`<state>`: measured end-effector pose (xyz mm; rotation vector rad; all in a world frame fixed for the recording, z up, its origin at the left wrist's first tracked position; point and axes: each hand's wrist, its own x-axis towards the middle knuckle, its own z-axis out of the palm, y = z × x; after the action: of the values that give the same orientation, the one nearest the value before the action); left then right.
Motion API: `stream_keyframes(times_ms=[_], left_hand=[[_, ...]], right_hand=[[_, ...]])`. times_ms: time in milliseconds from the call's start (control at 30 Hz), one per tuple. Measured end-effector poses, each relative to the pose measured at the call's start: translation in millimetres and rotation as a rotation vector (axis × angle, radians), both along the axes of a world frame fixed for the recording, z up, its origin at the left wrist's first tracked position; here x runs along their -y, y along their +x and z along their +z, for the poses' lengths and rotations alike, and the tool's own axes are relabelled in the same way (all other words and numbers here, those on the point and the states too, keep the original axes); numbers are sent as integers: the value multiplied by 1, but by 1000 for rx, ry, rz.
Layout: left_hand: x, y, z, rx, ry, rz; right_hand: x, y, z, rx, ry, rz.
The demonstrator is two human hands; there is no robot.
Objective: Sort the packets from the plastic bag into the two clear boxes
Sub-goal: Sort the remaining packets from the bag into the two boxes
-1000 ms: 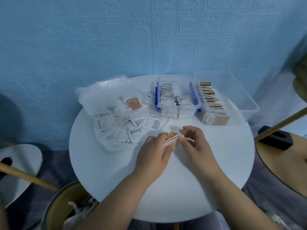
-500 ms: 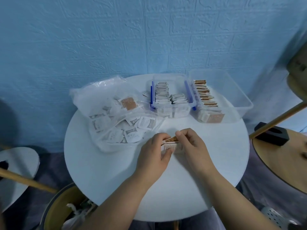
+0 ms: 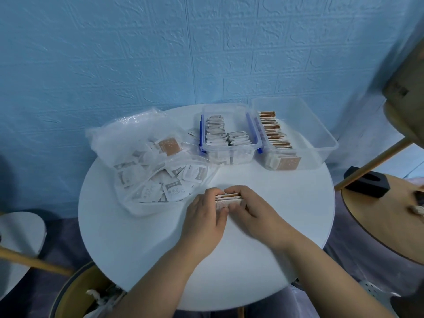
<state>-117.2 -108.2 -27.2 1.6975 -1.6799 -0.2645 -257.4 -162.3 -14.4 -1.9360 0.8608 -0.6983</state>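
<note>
On my feed the plastic bag (image 3: 128,131) lay open on the left side of the round white table (image 3: 137,249), with loose packets (image 3: 174,190) spilling toward its mouth, mostly white, and one brown packet (image 3: 168,145) further back inside. Just right of the bag's mouth, near the middle of the table, a small stack of packets (image 3: 228,199) sat between the two hands, its brown and white edges facing up. The left hand (image 3: 204,222) gripped the stack's left end, fingers curled over the far side and thumb on the near side. The right hand (image 3: 254,211) gripped the right end the same way, fingers bent over the top, so both hands pressed in on the stack from either side. I could not tell whether the stack touched the table. Beyond the hands, at the table's far edge, stood the box with blue clips (image 3: 220,108), holding rows of white packets (image 3: 215,131). Touching its right side was the larger box (image 3: 305,125), with a row of brown-edged packets (image 3: 273,131) along its left wall.
</note>
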Motion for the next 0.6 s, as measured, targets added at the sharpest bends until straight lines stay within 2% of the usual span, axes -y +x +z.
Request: stream_keyframes(times_ms=[67, 133, 300, 400, 500, 600], left_hand=[[0, 1, 1, 14, 0, -7], [1, 1, 2, -3, 11, -8], [3, -8, 9, -126, 55, -23], [13, -22, 22, -174, 55, -74], [36, -40, 40, -205, 11, -126], [69, -54, 53, -149, -160, -110]], right_hand=[[1, -2, 4, -37, -81, 4], [2, -4, 7, -17, -77, -48], [4, -14, 9, 146, 163, -127], [11, -31, 16, 235, 238, -154], [26, -59, 33, 266, 176, -197], [45, -92, 56, 319, 89, -324]])
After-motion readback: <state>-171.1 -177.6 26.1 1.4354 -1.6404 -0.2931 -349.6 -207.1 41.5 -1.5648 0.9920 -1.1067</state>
